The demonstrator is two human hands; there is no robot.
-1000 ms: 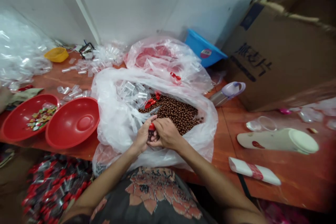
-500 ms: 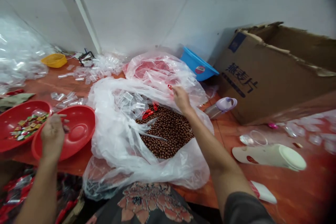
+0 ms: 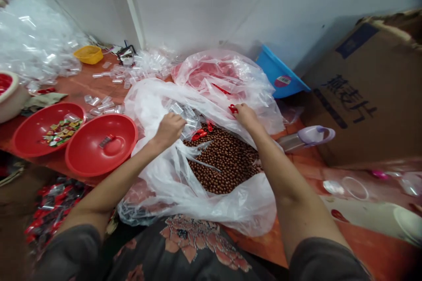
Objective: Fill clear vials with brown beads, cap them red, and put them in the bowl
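My left hand [image 3: 170, 130] is curled at the near edge of a pile of clear plastic tubes [image 3: 191, 125]; its fingertips are hidden. With its fingers closed, my right hand [image 3: 247, 116] pinches a red plastic cap [image 3: 233, 109] over the pink-tinged bag [image 3: 214, 68]. Between my arms, a white plastic bag [image 3: 148, 184] lies spread around many brown chocolate balls [image 3: 224, 162]. Loose red caps [image 3: 199, 135] rest on the balls. A small filled tube with a red cap [image 3: 107, 141] lies in the nearer red bowl [image 3: 82, 156].
Another red bowl [image 3: 29, 138] holds wrapped sweets. At the back stand a yellow basket [image 3: 89, 55], a blue basin [image 3: 280, 72] and a large cardboard box [image 3: 362, 109]. A lilac-lidded bottle [image 3: 311, 135] is right of the bag. Capped tubes [image 3: 49, 210] are heaped below the table's left side.
Both hands were together on a red-capped tube, then parted. My left hand went to the red bowl, where a tube now lies, and returned to the clear tubes. My right hand reached the red caps.
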